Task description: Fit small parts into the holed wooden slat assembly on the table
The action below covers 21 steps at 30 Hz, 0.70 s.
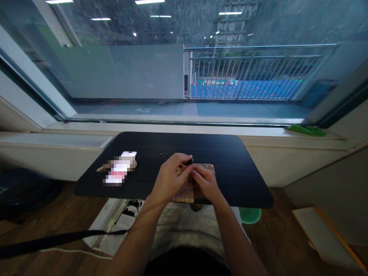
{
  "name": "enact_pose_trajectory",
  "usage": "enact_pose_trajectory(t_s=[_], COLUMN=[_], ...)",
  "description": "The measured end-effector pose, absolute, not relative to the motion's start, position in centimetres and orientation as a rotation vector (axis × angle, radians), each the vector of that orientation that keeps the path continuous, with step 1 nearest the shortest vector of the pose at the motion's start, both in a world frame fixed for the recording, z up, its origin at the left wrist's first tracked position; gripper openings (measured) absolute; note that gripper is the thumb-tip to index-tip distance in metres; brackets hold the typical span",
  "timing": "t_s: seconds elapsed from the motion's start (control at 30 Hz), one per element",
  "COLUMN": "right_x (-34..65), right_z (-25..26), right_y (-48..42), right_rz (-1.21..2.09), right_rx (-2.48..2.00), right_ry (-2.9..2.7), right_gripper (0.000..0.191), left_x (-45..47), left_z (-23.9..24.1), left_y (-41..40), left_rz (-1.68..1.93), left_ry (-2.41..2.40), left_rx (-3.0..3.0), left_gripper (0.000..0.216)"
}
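Observation:
Both of my hands meet over a wooden piece [188, 193] made of several strips, lying at the near edge of a black table [230, 168]. My left hand [169, 178] is closed, its fingertips pinching a small dark object [189, 161]. My right hand [205, 182] is closed too, fingers pressed against the same small object and resting on the wood. What the dark object is I cannot make out. Two thin dark nails or screws [163, 154] lie on the table just beyond my left hand.
A phone [128, 154] and a blurred-out item [117, 170] lie on the table's left part. A window sill [258, 132] with a green cloth [307, 130] runs behind. A green stool [250, 215], a black strap [57, 239] and a board [324, 234] sit near the floor.

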State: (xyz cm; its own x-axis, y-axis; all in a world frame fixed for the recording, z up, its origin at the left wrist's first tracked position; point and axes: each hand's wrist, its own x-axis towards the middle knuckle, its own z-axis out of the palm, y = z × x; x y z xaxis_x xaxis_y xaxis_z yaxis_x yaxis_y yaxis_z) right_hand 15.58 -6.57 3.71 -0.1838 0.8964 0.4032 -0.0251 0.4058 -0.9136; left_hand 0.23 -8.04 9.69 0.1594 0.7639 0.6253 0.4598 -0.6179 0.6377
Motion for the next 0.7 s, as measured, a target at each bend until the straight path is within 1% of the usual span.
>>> enact_pose_trajectory(t_s=[0.37, 0.7], right_x=[15.53, 15.59], right_z=[3.44, 3.42], right_y=[-6.51, -6.46], right_rz=[1.013, 1.016], right_rx=[-0.810, -0.815], right_ry=[-1.475, -1.483], right_gripper=[0.021, 0.021], left_x=[0.38, 0.22], left_z=[10.20, 10.34], left_y=[-8.11, -8.26], left_rz=[1.500, 1.426], left_ry=[1.191, 1.225], left_rx=[2.179, 2.212], left_gripper=[0.015, 0.017])
